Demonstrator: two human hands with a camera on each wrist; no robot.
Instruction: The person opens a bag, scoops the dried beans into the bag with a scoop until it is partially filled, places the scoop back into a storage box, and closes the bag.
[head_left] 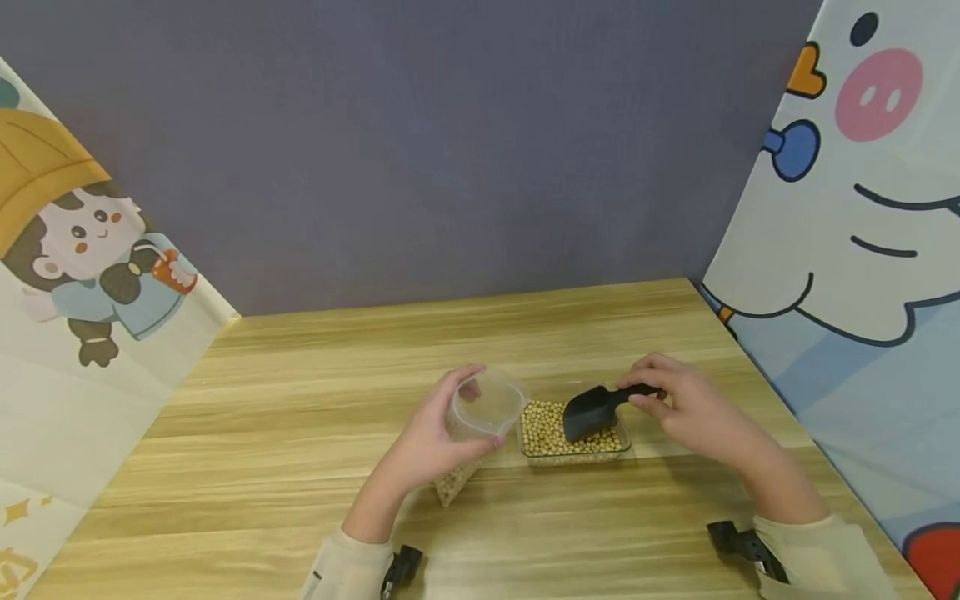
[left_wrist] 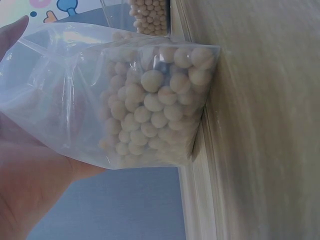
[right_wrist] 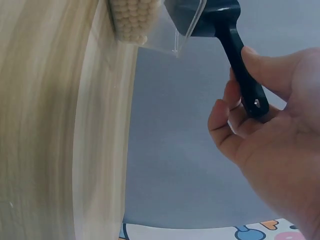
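Note:
My left hand (head_left: 430, 433) grips the upper part of a clear plastic bag (left_wrist: 75, 95), whose round mouth faces up in the head view. Pale round beans (left_wrist: 150, 107) that look like soybeans fill the bag's lower part, and its base is at the tabletop. To its right stands a clear rectangular container (head_left: 576, 460) of the same beans. My right hand (head_left: 686, 408) pinches the handle of a black scoop (head_left: 590, 414) between thumb and fingers. The scoop's blade is over the beans in the container; whether it carries any is hidden.
Everything stands on a wood-grain table (head_left: 285, 433). A grey panel (head_left: 450, 150) rises behind it. Cartoon-printed panels stand at the left (head_left: 97, 275) and right (head_left: 840, 250). Dark wrist-worn devices show at both sleeves.

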